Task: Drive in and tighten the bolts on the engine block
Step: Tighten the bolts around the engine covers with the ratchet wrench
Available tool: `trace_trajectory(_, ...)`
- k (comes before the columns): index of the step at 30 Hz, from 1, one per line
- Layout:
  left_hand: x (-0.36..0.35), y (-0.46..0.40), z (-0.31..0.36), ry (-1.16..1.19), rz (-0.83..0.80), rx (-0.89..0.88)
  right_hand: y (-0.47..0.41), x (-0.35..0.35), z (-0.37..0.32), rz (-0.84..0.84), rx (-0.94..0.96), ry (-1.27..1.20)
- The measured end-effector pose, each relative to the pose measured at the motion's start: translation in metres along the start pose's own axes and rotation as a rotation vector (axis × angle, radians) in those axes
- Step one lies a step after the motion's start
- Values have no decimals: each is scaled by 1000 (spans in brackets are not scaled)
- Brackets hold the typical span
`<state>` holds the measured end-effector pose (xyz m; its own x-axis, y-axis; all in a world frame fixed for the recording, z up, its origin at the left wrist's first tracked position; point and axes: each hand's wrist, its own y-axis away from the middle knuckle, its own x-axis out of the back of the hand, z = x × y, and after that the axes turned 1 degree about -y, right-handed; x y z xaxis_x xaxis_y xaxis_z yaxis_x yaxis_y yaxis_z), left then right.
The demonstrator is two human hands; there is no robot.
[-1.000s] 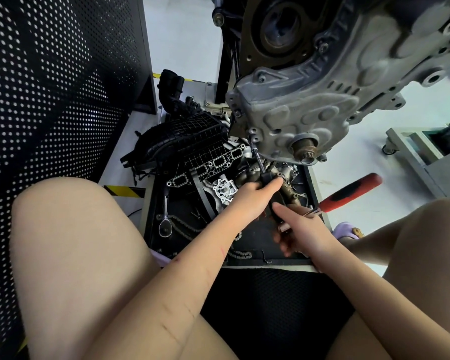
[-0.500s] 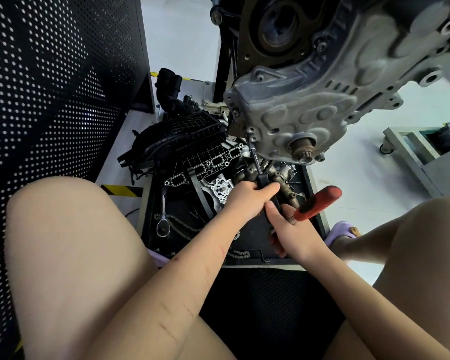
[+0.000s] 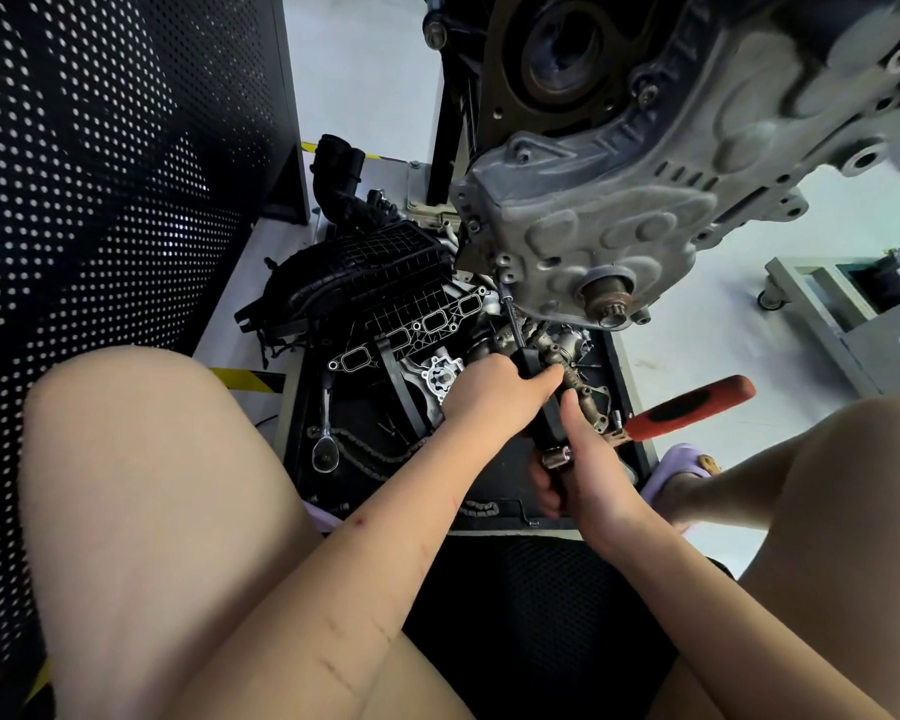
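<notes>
So this looks like the driving-in stage, not final torque yet: the person has a long extension bar running from the tool up to a bolt on the lower left edge of the engine block. The left hand is the forward grip, fingers curled around the black body of the driver right where the bar comes out, steadying it. The right hand is the rear grip, wrapped around the back end of the tool, just behind and below the left, with a silver socket piece poking out between the fingers. A red-handled ratchet sticks out to the right of that rear grip; can't quite tell if the hand actually holds it or it's just lying against the tray of parts. Relative to both grips the bolt sits up and ahead, at the far end of the bar, well clear of the fingers, with the block hanging above everything. The next move probably calls for keeping the bar dead in line with the bolt while turning, since any tilt could let the socket slip off or cross-thread it.
</notes>
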<state>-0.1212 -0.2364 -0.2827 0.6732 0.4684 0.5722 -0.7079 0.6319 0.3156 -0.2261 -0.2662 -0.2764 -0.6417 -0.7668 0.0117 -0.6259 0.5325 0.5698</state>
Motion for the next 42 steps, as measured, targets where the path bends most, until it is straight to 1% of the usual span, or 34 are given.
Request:
trace_trajectory(2, 1, 1, -2, 88, -53, -8, 0, 2, 0, -4, -3, 14)
trace_trajectory(5, 0, 1, -5, 258, -145, 33, -1, 5, -1, -15, 1, 78)
trace_trajectory(7, 2, 0, -6, 390, -193, 60, 0, 6, -1, 4, 17, 105)
trace_trajectory(9, 3, -1, -6, 464, -217, 77, 1, 5, -2, 50, 46, 180)
trace_trajectory(10, 3, -1, -6, 474, -229, 78, 1, 5, -3, 81, 84, 278)
trace_trajectory(13, 1, -3, -9, 424, -206, 78, -1, 4, -3, 184, 260, 721)
trace_trajectory(14, 0, -3, -10, 374, -176, 83, -1, 3, -4, 215, 286, 794)
trace_trajectory(15, 0, -4, -11, 309, -140, 84, -1, 2, -3, 213, 295, 813)
trace_trajectory(17, 0, -4, -12, 180, -71, 62, -3, 1, -1, 167, 233, 625)
trace_trajectory(19, 1, -4, -11, 140, -21, 34, -5, -2, -2, 178, 146, 440)
trace_trajectory(23, 1, -4, -10, 173, 1, 23, -8, 1, 0, 178, 145, 474)
trace_trajectory(27, -2, -3, -11, 217, -42, 34, -5, 5, 2, 167, 119, 414)
trace_trajectory(28, -2, -2, -10, 266, -52, 54, -4, 5, 3, 166, 118, 401)
trace_trajectory(30, 3, -3, -6, 446, -41, 132, -1, 7, 5, 150, 130, 355)
trace_trajectory(33, 17, -10, -3, 877, 9, 268, 6, 11, 11, 88, 191, 345)
trace_trajectory(35, 29, -14, -5, 1086, 80, 284, 10, 13, 15, 48, 228, 373)
trace_trajectory(36, 33, -15, -6, 1137, 117, 272, 12, 14, 17, 34, 235, 381)
trace_trajectory(38, 38, -14, -8, 1160, 155, 231, 15, 15, 19, 14, 229, 387)
trace_trajectory(42, 38, -14, -7, 1104, 129, 210, 18, 14, 20, -5, 201, 375)
